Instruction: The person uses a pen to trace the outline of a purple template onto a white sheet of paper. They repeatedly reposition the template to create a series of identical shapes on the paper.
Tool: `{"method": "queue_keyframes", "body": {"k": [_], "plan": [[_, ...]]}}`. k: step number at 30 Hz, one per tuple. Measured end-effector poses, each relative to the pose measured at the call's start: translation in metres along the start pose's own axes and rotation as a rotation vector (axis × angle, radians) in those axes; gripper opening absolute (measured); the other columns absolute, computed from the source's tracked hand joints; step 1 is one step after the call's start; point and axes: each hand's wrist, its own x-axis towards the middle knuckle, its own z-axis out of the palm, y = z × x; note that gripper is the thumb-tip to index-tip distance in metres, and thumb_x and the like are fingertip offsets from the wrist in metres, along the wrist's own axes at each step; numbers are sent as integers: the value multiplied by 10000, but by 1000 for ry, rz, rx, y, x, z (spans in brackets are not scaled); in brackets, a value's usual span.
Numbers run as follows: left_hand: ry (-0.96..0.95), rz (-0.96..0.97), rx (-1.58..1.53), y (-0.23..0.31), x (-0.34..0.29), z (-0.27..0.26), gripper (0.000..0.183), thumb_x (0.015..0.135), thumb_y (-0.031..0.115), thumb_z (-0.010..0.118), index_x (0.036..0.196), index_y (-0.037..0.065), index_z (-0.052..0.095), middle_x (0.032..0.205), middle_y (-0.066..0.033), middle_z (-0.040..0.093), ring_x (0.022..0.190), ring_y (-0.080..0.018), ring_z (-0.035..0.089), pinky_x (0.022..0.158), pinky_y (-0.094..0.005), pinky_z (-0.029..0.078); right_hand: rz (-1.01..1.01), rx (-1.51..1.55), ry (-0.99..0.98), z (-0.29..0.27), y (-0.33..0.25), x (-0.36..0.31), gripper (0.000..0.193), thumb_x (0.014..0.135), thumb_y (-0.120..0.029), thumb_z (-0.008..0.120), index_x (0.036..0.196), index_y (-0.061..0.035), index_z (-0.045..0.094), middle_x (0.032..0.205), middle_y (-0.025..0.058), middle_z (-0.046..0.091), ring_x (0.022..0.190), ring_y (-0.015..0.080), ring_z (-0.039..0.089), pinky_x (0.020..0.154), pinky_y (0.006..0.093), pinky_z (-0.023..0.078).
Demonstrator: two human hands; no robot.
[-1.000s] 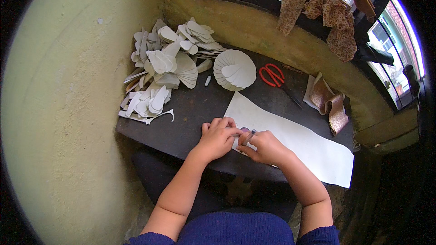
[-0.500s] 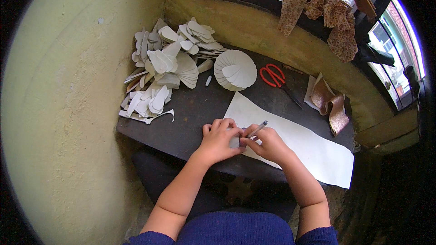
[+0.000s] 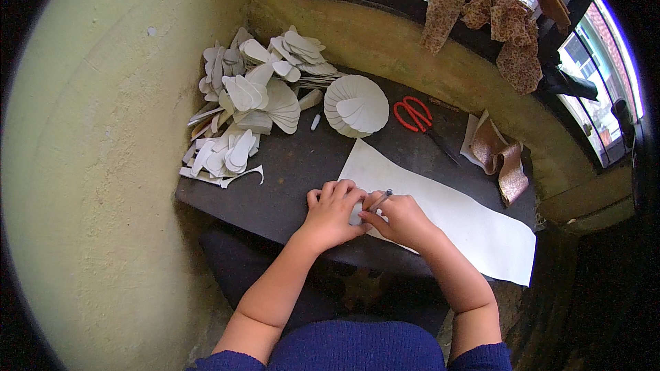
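Observation:
A long white sheet lies slantwise across the dark table. Over its near left end, my left hand presses down a small pale cut piece, thumb and fingers spread around it and covering most of it. My right hand is closed on a slim pen, held tilted against the edge of that piece. The pen's tip is hidden by my fingers. Beyond my left hand lies a small white pen cap.
Many white sole-shaped cutouts are heaped at the far left, beside a fanned round stack. Red-handled scissors and a glittery bronze strip lie farther right. Patterned scraps hang at the barred window; walls border the table.
My right hand has shifted slightly left with the pen, whose upper end now sits lower and farther left. The left hand keeps almost the same place.

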Motion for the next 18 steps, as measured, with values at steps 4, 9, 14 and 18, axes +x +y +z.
{"method": "queue_keyframes", "body": {"k": [4, 9, 14, 18], "plan": [[5, 1, -6, 0, 0, 0, 636, 708, 430, 809, 1245, 221, 541, 1295, -56, 470, 1265, -288, 401, 977, -513, 295, -10, -62, 9, 1, -1, 2, 229, 868, -236, 695, 968, -51, 603, 792, 144, 635, 674, 367, 654, 607, 448, 534], [-16, 2, 20, 0, 0, -2, 670, 703, 435, 811, 1270, 211, 533, 1299, -58, 469, 1259, -285, 404, 970, -508, 301, 1, -67, -23, -5, -8, 5, 163, 865, -190, 697, 910, -63, 604, 796, 117, 652, 671, 345, 652, 601, 433, 514], [-17, -3, 24, 1, 1, -1, 693, 704, 454, 801, 1283, 186, 531, 1302, -57, 466, 1260, -283, 403, 966, -502, 303, 47, -38, 7, 0, -3, 5, 234, 872, -243, 688, 937, -46, 580, 809, 140, 647, 682, 368, 657, 609, 456, 532], [-33, -16, 17, 2, 1, -3, 668, 712, 444, 796, 1268, 185, 533, 1293, -53, 466, 1258, -278, 403, 974, -502, 301, 77, 24, 48, 2, -3, 6, 217, 884, -237, 677, 943, -49, 586, 814, 141, 646, 683, 369, 656, 606, 458, 529]]}}
